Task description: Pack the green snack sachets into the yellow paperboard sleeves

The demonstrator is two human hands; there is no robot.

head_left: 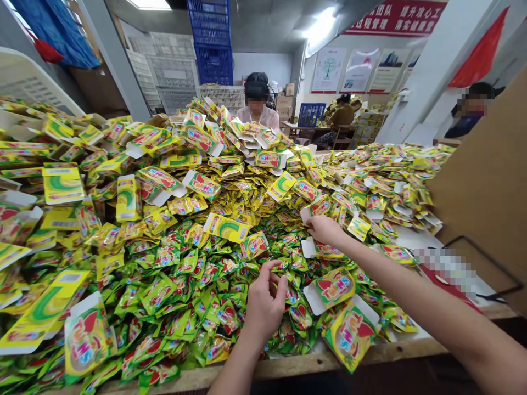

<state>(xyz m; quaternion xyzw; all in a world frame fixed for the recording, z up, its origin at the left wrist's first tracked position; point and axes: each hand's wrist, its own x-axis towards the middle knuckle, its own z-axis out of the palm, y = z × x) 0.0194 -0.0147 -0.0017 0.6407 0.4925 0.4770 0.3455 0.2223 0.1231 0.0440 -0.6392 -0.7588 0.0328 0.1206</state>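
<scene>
My left hand (263,299) hovers over a heap of small green and yellow sachets (181,274), fingers curled in a pinch with nothing clearly in them. My right hand (325,227) reaches farther out, fingers closed on a small yellow box (315,209) at the edge of the pile of flat yellow cartons (230,164). Another open carton (333,288) lies just right of my left hand.
The wooden table edge (288,365) runs along the front. A brown cardboard sheet (489,181) stands at the right. A person (257,107) sits across the pile; two more people sit farther back right. Blue and white crates (212,49) are stacked behind.
</scene>
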